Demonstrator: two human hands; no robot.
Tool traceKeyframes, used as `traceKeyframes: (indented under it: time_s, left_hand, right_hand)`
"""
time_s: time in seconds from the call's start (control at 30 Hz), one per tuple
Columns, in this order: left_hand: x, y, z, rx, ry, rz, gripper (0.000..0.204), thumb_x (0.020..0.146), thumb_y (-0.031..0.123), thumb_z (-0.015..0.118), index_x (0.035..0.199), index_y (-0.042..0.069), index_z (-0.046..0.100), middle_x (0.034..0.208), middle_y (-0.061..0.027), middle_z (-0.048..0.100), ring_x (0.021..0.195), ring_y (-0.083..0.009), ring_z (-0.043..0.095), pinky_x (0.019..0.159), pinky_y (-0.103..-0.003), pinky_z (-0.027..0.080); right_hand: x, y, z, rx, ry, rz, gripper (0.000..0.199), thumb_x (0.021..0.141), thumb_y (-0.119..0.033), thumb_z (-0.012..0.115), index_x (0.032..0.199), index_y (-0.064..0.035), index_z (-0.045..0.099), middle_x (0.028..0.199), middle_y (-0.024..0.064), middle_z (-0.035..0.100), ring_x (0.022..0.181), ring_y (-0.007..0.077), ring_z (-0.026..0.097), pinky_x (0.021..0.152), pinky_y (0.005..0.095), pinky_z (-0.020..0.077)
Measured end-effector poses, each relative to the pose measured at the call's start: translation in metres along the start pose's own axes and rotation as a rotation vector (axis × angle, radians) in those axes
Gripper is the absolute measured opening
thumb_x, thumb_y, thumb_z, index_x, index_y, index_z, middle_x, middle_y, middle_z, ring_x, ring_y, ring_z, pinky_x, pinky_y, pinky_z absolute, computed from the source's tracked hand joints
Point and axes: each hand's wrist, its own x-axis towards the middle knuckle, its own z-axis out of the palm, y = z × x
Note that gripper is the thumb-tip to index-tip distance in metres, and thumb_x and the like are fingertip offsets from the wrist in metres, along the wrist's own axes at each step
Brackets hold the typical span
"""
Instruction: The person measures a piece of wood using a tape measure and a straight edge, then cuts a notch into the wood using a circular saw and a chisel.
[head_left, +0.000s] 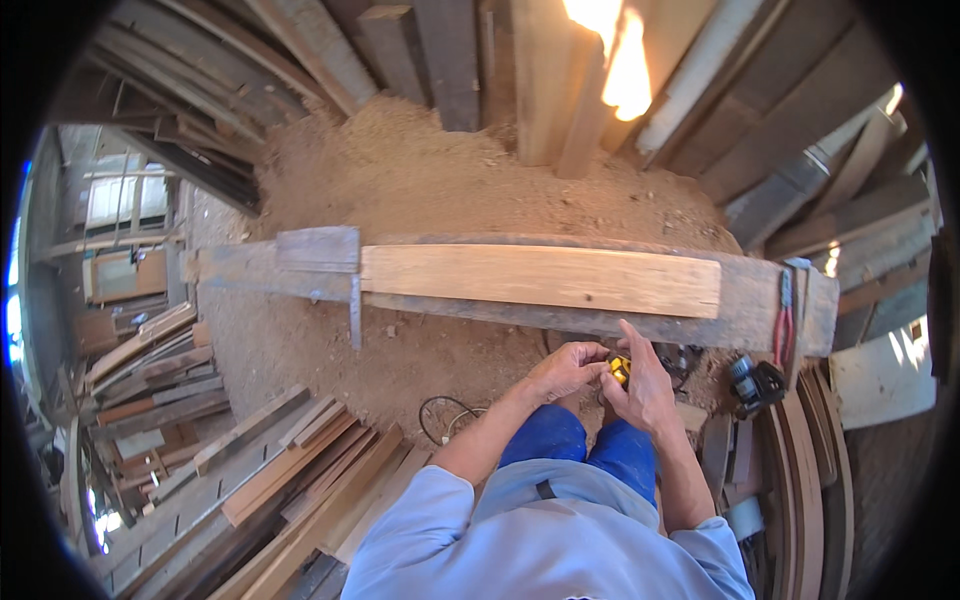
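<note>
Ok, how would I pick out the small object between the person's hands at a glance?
Find the long weathered bench crossing the picture, with a pale board on top. Just below the board's right half, the left hand and right hand flank a small object. Bright yellow with black, it stands apart from the red-handled pliers.

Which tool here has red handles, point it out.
The pliers near the right end of the wooden bench. Their red handles set them apart from the yellow-and-black tape measure between the left hand and right hand.
</note>
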Motion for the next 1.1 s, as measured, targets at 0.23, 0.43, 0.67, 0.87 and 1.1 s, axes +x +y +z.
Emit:
traceKeyframes:
  time_s: [0.23,0.43,0.67,0.87,1.1]
  left_hand:
    - [-0.052,-0.011,-0.062,-0.095,0.222,0.072,0.009,0.099,0.012,0.07,0.105,0.006,0.066,0.095,0.0012,0.067,0.088,-0.007,0.061,0.081,-0.025,0.053]
    - [-0.097,0.032,-0.266,0.479,0.905,-0.002,0.037,0.1,0.03,0.069,0.125,0.003,0.067,0.114,-0.007,0.07,0.102,-0.0195,0.065,0.088,-0.037,0.054]
    - [-0.17,-0.08,-0.489,0.757,1.243,-0.11,0.024,0.102,0.019,0.065,0.111,-0.003,0.071,0.098,-0.0145,0.072,0.093,-0.0261,0.066,0.086,-0.042,0.053]
    - [-0.127,-0.063,-0.463,0.426,1.376,0.027,0.02,0.1,0.017,0.072,0.106,-0.002,0.073,0.1,-0.0077,0.074,0.088,-0.0142,0.064,0.081,-0.033,0.052]
    - [-0.133,-0.054,-0.455,0.281,1.296,0.084,0.019,0.101,0.018,0.07,0.104,-0.001,0.07,0.089,-0.0014,0.067,0.079,-0.0126,0.059,0.074,-0.031,0.049]
  right_hand:
    - [0.019,-0.024,0.014,-0.103,-0.167,-0.108,0.077,0.087,-0.024,0.072,0.156,-0.0106,0.041,0.134,0.0205,0.06,0.124,0.04,0.06,0.102,0.0492,0.0527]
    - [0.017,0.049,-0.073,-0.248,0.119,0.021,0.052,0.082,-0.007,0.075,0.133,-0.0101,0.067,0.138,0.0201,0.059,0.13,0.0403,0.056,0.111,0.0459,0.0464]
    - [0.048,0.124,-0.123,-0.453,0.213,0.004,0.052,0.08,-0.006,0.073,0.131,-0.0105,0.069,0.144,0.0245,0.055,0.135,0.0434,0.05,0.115,0.0484,0.0416]
    - [0.047,0.145,-0.136,-0.468,0.305,0.038,0.054,0.08,-0.009,0.073,0.134,-0.0108,0.068,0.148,0.0228,0.053,0.138,0.0422,0.049,0.117,0.0474,0.0403]
    - [0.047,0.145,-0.136,-0.458,0.347,0.03,0.054,0.079,-0.007,0.073,0.133,-0.013,0.069,0.147,0.0216,0.053,0.137,0.0418,0.049,0.116,0.0478,0.0413]
